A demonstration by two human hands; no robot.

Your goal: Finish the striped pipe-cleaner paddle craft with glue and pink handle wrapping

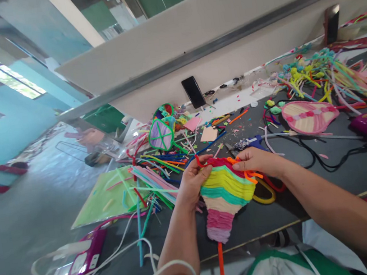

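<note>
Between my hands is a striped pipe-cleaner fan [227, 195], with bands of red, yellow, teal, cream, dark pink and lilac and an orange stem [221, 266] pointing down toward me. My left hand [194, 179] is closed on its upper left edge, thumb on the front. My right hand [255, 162] pinches the upper right edge, where orange pipe-cleaner ends [253, 176] stick out. Just behind the right hand lies a blue-handled tool [254, 141]. Yellow-handled scissors [265, 193] sit partly hidden beneath the fan's right side.
Loose pipe cleaners [154, 182] lie left of the fan, by a green plastic sheet [101, 197]. A green-edged fan [161, 134] and a phone [193, 92] are behind. To the right are a pink fan [310, 116] and cables. A purple power strip [84, 256] with a white cord lies front left.
</note>
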